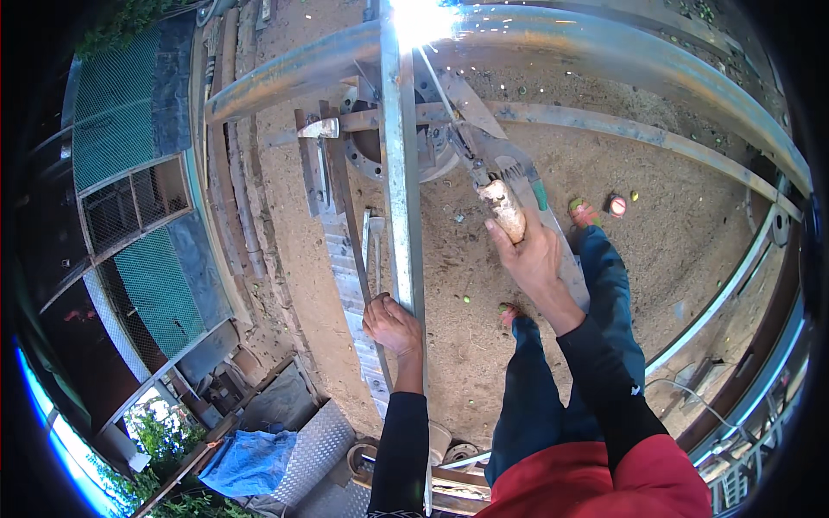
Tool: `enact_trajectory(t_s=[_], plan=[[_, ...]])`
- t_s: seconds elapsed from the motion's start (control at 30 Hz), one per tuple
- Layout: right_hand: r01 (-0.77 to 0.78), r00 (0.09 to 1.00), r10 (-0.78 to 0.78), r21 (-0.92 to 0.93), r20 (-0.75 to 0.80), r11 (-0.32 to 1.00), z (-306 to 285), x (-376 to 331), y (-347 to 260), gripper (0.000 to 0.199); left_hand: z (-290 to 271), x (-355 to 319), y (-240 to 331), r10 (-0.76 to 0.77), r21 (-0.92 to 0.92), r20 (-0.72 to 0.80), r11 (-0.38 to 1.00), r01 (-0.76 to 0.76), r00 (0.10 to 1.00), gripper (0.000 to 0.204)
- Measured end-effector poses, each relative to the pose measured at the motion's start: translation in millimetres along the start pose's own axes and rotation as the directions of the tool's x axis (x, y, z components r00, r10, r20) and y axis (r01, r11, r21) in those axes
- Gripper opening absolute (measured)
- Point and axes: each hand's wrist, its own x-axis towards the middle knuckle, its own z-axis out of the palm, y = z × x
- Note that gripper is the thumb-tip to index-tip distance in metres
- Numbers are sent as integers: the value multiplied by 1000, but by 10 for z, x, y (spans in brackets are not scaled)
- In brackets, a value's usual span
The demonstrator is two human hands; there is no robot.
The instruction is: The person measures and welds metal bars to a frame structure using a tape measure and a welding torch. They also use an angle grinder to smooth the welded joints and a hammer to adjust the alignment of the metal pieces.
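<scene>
My right hand (534,263) is closed round the worn, pale handle of a welding electrode holder (503,210). From its jaws a thin welding electrode (439,82) slants up to a glaring white arc (419,24), with sparks scattering rightward. The glare hides the electrode's tip and the spot it meets. A long square steel tube (401,207) runs from the lower edge up to the arc, against a thick rusty pipe (570,34) crossing the far side. My left hand (393,325) has its fingers curled at the tube's left side, gripping it; part of the grip is hidden.
Below the pipe lies a round flange with holes (367,155). A hammer (319,129) rests on flat steel bars left of the tube. A thinner rusty bar (622,129) crosses behind the holder. Mesh-panelled frames (121,112) stand left; a blue tarp (246,462) lies lower left.
</scene>
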Motion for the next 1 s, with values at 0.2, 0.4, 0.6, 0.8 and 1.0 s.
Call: enact_trajectory(t_s=[0.2,0.4,0.6,0.8,1.0], plan=[[15,989,8,151,-150,988,-104,-5,-41,43,42,1,-79,5,-25,0,1000,-5,1000,26],[-3,987,22,119,-157,993,-247,-54,-39,43,23,6,-33,-20,-17,11,1000,20,1000,26],[-10,992,19,70,-128,997,-292,-42,-122,45,-15,20,-11,-31,-19,31,999,32,999,26],[-4,993,6,19,-119,1000,-280,-17,-203,45,-34,15,22,-59,-34,79,998,61,995,26],[10,995,-16,-63,-99,998,-252,16,-305,45,-4,1,-13,-48,-55,62,997,51,997,27]])
